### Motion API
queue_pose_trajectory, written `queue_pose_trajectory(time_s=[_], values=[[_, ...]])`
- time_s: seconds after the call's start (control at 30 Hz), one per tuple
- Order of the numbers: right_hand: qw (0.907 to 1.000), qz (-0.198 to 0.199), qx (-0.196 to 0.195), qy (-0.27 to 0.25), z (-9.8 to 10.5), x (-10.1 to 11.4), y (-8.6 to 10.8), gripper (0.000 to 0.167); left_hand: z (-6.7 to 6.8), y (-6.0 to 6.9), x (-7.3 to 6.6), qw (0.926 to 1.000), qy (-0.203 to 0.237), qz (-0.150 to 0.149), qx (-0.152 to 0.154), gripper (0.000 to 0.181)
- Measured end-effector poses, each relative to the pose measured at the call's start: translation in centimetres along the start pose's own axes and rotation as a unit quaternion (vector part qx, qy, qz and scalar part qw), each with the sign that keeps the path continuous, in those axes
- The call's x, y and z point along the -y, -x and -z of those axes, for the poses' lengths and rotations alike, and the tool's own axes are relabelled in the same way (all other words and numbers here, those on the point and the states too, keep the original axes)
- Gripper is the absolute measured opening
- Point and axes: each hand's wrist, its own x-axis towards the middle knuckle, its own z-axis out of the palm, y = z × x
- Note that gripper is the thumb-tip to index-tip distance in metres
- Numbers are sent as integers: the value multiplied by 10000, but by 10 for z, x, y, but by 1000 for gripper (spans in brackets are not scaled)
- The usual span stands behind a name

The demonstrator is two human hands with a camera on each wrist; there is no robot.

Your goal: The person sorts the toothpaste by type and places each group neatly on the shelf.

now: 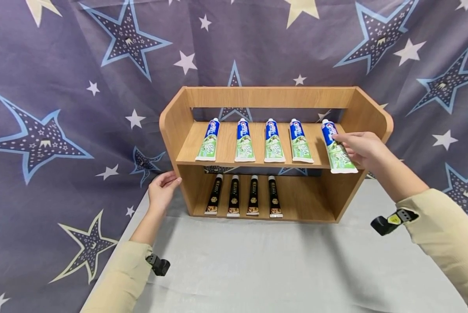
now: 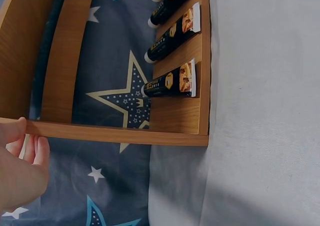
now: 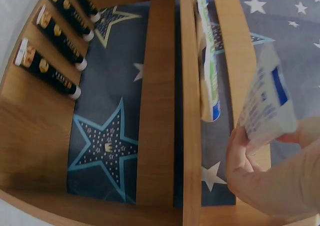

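In the head view, my right hand (image 1: 361, 145) pinches a blue, white and green toothpaste tube (image 1: 337, 150) by its side, at the right end of the upper shelf. The right wrist view shows the white back of that tube (image 3: 267, 103), tilted between thumb and fingers. My left hand (image 1: 163, 189) holds the front edge of the wooden rack's left side panel (image 1: 174, 130), thumb on the edge and fingertips against the outer face (image 2: 25, 161). Several matching tubes (image 1: 273, 141) lie in a row on the upper shelf, caps to the back.
Several black toothpaste tubes (image 1: 253, 195) lie on the lower shelf, left and centre. The two-tier rack (image 1: 271, 96) stands on a table with a pale cloth (image 1: 234, 261). A star-patterned curtain (image 1: 234, 48) hangs behind it.
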Motion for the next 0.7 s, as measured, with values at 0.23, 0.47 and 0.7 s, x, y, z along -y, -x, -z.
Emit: queue_pose_trajectory(time_s=[0.23,0.47,0.7], values=[[9962,226,-653,534,-10,1,-20,71,0,-2,1,9999,150,16,-2,32],[9904,228,-974,957,-16,1,-39,64,1,-2,-1,10000,66,14,43,34],[9854,211,-1128,1255,-15,3,-47,65,0,0,-2,10000,38,15,8,34]])
